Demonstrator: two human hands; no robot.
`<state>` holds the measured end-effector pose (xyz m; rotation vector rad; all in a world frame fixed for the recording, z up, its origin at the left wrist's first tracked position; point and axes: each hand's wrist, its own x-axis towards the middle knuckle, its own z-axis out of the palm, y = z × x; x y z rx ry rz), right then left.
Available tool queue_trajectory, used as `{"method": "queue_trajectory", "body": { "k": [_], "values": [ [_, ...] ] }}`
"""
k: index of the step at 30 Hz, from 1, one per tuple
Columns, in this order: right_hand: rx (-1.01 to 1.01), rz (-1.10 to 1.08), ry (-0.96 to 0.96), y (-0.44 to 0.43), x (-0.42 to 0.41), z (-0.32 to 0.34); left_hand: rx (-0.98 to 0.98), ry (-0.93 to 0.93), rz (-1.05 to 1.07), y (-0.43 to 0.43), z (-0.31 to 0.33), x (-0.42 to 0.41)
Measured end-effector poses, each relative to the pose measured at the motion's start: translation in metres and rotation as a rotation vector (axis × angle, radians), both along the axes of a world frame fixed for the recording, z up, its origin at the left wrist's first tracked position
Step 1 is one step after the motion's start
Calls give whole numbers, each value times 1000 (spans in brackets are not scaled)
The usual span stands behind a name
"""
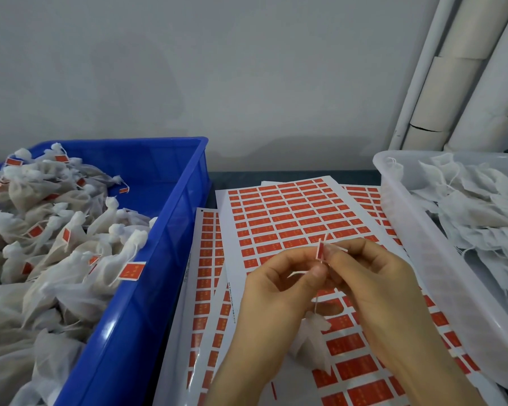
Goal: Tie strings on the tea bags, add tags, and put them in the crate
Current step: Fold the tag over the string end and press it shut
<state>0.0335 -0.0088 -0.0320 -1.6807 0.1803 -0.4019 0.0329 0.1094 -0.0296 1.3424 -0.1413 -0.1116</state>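
One: Two hands in the head view, low centre: the left hand (276,285) and the right hand (376,282). State?

Two: Both closed in a pinch. Their fingertips meet on one red tag (321,251), held edge-on. One white string (316,303) runs down from the pinch.

One: And the bag?

Two: One tea bag (314,338), white mesh, on the string's end, below the hands and over the sheets. Whether it touches the paper or hangs free, cannot tell.

One: Sheets, counted.

Two: At least three sticker sheets (291,215), overlapped and fanned on the dark table (291,174). Rows of red labels, too many to count. One loose red sliver (273,389) lies on the paper near the bottom edge.

One: Containers?

Two: Two. One blue crate (173,224) left of the sheets, heaped with tied bags (71,230). Roughly a dozen red tags show in the heap; the bags themselves are past counting. One clear tub (408,218) on the right, piled with white bags (475,212) and loose strings.

One: Behind?

Two: One grey wall (247,68). Three pale tubes (452,92) lean in the right corner, as far as I can separate them.
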Motion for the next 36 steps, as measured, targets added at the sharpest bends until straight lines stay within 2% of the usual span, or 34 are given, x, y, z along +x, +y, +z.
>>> {"method": "queue_trajectory", "body": {
  "k": [7,19,29,36],
  "values": [
    [-52,53,100,2,4,1,-25,72,105,-1,-1,0],
    [-383,30,-21,-8,-4,19,167,33,167,-2,-1,0],
    [-469,96,-14,-8,-2,18,231,44,205,-2,-6,2],
    [-457,69,6,-1,-4,15,148,100,293,-6,-4,1]
  ]
}}
